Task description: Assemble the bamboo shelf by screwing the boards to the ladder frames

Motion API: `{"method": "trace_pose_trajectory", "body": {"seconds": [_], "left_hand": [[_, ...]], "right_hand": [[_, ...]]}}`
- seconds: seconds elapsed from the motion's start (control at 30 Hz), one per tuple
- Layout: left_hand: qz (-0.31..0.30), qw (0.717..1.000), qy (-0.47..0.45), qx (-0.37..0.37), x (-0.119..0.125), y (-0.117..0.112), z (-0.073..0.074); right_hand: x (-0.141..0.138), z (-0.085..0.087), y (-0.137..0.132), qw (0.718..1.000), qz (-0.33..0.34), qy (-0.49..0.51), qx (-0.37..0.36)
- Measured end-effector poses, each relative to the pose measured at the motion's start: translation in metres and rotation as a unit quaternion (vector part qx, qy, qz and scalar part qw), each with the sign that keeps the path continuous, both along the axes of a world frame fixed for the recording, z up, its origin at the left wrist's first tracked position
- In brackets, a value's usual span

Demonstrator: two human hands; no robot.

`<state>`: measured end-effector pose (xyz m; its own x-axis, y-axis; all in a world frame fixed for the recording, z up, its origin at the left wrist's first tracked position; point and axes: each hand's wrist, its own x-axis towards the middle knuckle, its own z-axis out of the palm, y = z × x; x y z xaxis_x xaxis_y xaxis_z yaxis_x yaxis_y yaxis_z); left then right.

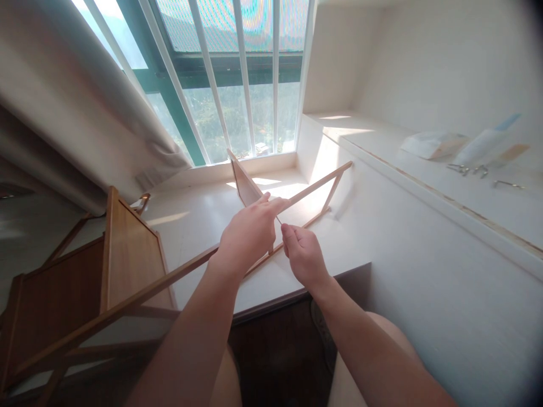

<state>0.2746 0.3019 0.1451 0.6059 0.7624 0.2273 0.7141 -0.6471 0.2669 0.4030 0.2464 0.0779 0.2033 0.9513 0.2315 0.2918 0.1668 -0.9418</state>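
Note:
A wooden shelf frame (144,291) lies at a slant across the view, with long rails and flat panels set between them. My left hand (250,226) is closed around its upper rail, close to a small shelf panel (245,182). Just to the right, my right hand (303,251) is closed, fingers pinched on a thin rod (279,221). The rod's tip points up at the rail beside my left hand. Most of the rod is hidden in my fingers, so its exact kind does not show.
A white ledge (382,141) on the right bears a plastic bag (432,144), several small metal bolts (464,168) and an L-shaped hex key (509,184). A barred window (237,85) is ahead. A grey curtain (93,96) hangs at left, above a wide white sill (195,209).

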Motion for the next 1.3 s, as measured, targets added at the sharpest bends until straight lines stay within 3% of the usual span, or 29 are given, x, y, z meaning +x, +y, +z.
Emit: {"method": "trace_pose_trajectory", "body": {"seconds": [0.1,0.2,0.3,0.43,0.53,0.83,1.07,1.17,1.3], "left_hand": [[0.0,1.0,-0.001,0.002,0.0,0.0,-0.001],[-0.002,1.0,0.0,0.01,0.0,0.001,-0.002],[-0.002,1.0,0.0,0.013,0.001,0.001,-0.003],[0.009,1.0,0.001,0.003,0.002,0.0,-0.001],[0.006,1.0,-0.001,0.004,0.002,-0.001,0.0],[0.005,1.0,-0.003,0.006,0.001,-0.002,0.0],[0.007,1.0,-0.001,0.003,0.003,-0.002,0.001],[0.007,1.0,0.001,0.004,0.002,-0.002,0.001],[0.006,1.0,0.003,0.003,0.003,-0.003,0.002]], "right_hand": [[-0.004,0.0,0.003,0.988,0.033,0.145,-0.044],[-0.006,0.003,0.005,0.949,0.069,0.295,-0.092],[-0.006,0.004,0.005,0.928,0.076,0.348,-0.109],[-0.002,0.002,0.001,0.98,0.017,0.189,-0.063],[0.002,0.002,-0.002,0.999,-0.015,0.044,-0.024],[0.009,0.005,0.0,0.991,-0.015,-0.133,0.006],[0.008,0.005,-0.003,0.955,-0.053,-0.29,0.029],[0.004,0.007,-0.002,0.954,-0.055,-0.293,0.027],[0.002,0.006,-0.002,0.986,-0.029,-0.164,0.009]]}}
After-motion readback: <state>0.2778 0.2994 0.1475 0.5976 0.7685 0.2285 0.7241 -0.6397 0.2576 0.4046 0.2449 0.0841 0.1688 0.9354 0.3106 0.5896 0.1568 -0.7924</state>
